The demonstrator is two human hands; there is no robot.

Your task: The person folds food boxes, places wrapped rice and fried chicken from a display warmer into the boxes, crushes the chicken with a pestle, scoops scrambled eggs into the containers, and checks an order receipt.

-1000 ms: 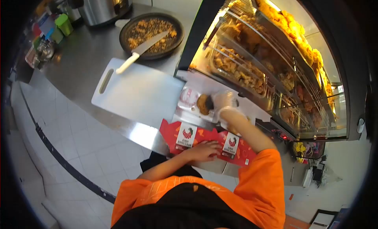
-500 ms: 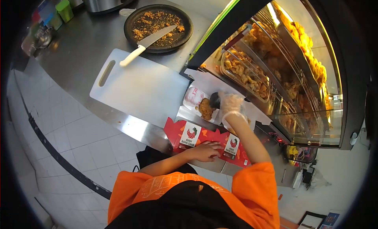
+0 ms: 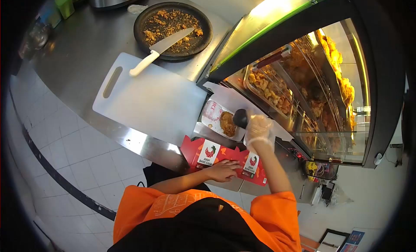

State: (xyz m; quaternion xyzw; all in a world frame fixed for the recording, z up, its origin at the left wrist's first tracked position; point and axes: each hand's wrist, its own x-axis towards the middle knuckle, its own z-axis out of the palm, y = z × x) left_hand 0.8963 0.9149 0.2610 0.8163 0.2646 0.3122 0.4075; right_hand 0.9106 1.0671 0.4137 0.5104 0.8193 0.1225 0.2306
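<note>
A red and white takeaway box [image 3: 208, 154] stands opened at the counter edge. Inside it are a white wrapped packet with red print [image 3: 211, 109] and a piece of fried chicken [image 3: 227, 124]. My left hand [image 3: 224, 170] lies on the red front of the box, fingers stretched out. Over the right part of the box, my right hand [image 3: 259, 129] wears a clear plastic glove. Its fingers are closed on a small black cup [image 3: 240, 118] beside the chicken; the grip is partly hidden by the glove.
A white cutting board [image 3: 151, 100] lies to the left, with the handle of a knife [image 3: 145, 63] over its corner. The blade rests on a dark round plate [image 3: 138, 33] of crumbs. At right stands a lit glass cabinet [image 3: 312, 143] of fried chicken.
My right hand and the black cup have shifted slightly towards me, and the cup shows more fully. My left hand stays on the box. The whole view has shifted a little.
</note>
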